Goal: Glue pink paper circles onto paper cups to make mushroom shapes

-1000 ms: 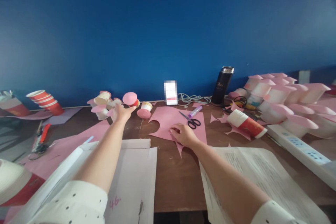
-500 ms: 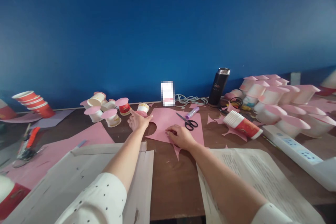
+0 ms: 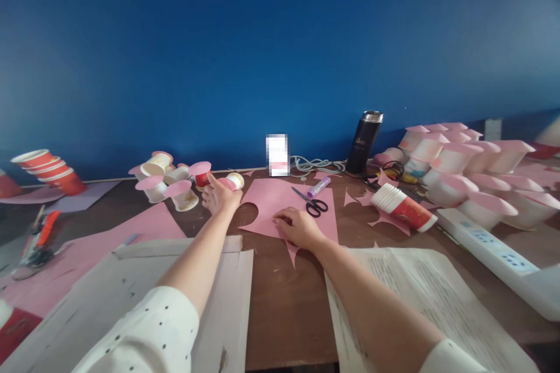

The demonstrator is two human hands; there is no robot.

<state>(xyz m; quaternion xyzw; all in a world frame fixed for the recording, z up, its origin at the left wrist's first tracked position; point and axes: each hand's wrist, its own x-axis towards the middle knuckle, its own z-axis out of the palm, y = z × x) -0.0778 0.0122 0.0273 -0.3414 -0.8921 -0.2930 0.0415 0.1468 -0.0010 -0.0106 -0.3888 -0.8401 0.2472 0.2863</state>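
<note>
My left hand [image 3: 221,197] is closed at a small paper cup [image 3: 236,180] with a pink paper disc on one end. The cup lies tilted on its side against the fingers, partly hidden by them. Just behind that hand stands a red paper cup [image 3: 203,179] topped with a pink disc. My right hand [image 3: 300,226] rests on a pink paper sheet [image 3: 273,195], its fingers curled together; what they hold, if anything, is hidden. The sheet has a rounded cut-out on its left edge. Black-handled scissors [image 3: 315,207] and a purple glue stick [image 3: 319,187] lie on it.
Several disc-topped cups [image 3: 179,195] stand at left, and many more [image 3: 487,201] crowd the right. A black flask [image 3: 364,143], a lying cup stack [image 3: 405,208], a power strip [image 3: 494,245], a white cable [image 3: 317,164] and pink scraps [image 3: 387,218] surround the sheet.
My left hand has moved left, toward the red cup, and the small cup has tipped over with it. My right hand stays on the sheet. The view has shifted slightly.
</note>
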